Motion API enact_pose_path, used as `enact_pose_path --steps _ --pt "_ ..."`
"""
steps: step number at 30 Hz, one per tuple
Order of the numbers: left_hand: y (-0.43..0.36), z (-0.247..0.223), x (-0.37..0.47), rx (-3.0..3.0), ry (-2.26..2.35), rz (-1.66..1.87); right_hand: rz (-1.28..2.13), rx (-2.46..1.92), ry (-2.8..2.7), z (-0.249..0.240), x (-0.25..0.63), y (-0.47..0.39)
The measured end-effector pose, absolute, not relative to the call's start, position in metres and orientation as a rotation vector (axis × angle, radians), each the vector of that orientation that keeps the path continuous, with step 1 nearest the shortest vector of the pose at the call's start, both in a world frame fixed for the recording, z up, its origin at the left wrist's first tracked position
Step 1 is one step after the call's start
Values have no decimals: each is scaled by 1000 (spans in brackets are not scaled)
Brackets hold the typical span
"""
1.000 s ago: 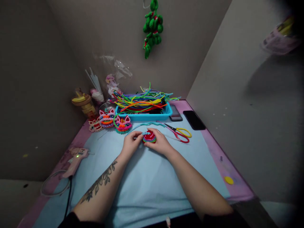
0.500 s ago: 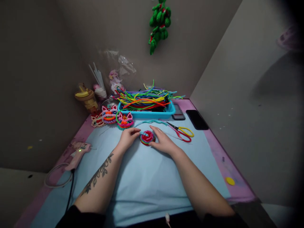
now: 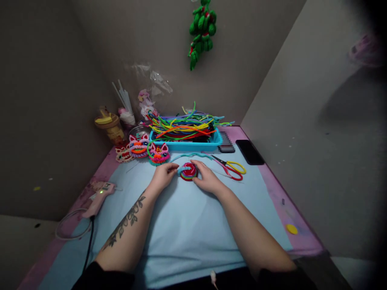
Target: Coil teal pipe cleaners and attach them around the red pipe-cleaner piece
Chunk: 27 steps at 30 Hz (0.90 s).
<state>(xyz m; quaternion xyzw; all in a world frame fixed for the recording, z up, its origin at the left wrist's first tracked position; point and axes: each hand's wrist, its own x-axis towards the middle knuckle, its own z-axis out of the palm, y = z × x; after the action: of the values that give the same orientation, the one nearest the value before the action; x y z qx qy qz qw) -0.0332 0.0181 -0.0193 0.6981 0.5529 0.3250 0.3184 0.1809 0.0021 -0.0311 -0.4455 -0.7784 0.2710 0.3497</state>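
A small round pipe-cleaner piece (image 3: 190, 176), red on top with rainbow-coloured layers round its side, lies on the blue cloth between my hands. My right hand (image 3: 207, 177) curls round its right side, thumb in front and fingers behind, gripping it. A short twisted light-blue pipe cleaner (image 3: 182, 170) crosses its upper left. My left hand (image 3: 165, 174) pinches the outer end of that strip between thumb and fingertips. Just behind my hands, loose teal pipe cleaners (image 3: 193, 154) lie in a curve. Scissors (image 3: 232, 167) with red and yellow handles rest to the right.
A blue tray (image 3: 187, 147) heaped with coloured pipe cleaners stands at the back. Several finished animal-face pieces (image 3: 159, 154) sit left of it. A pink glue gun (image 3: 101, 199) with a cord lies at the left, a black phone (image 3: 249, 152) and a yellow disc (image 3: 292, 229) at the right.
The light-blue strip now shows a longer stretch, its outer end drawn a little left and down. My right hand still grips the round piece, which has tilted slightly.
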Motion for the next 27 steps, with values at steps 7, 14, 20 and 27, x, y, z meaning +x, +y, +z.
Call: enact_pose_path --steps 7,14,20,27 --pt "16 -20 -31 1836 1420 862 717 -1243 -1950 -34 175 2" --pt "21 -26 -33 1676 1399 916 660 -1225 -1950 -35 172 1" --pt "18 -20 -36 1706 1437 975 579 -1115 -1922 -29 170 -2" --pt "14 -16 -33 1800 1421 975 529 -1065 -1967 -34 163 -2"
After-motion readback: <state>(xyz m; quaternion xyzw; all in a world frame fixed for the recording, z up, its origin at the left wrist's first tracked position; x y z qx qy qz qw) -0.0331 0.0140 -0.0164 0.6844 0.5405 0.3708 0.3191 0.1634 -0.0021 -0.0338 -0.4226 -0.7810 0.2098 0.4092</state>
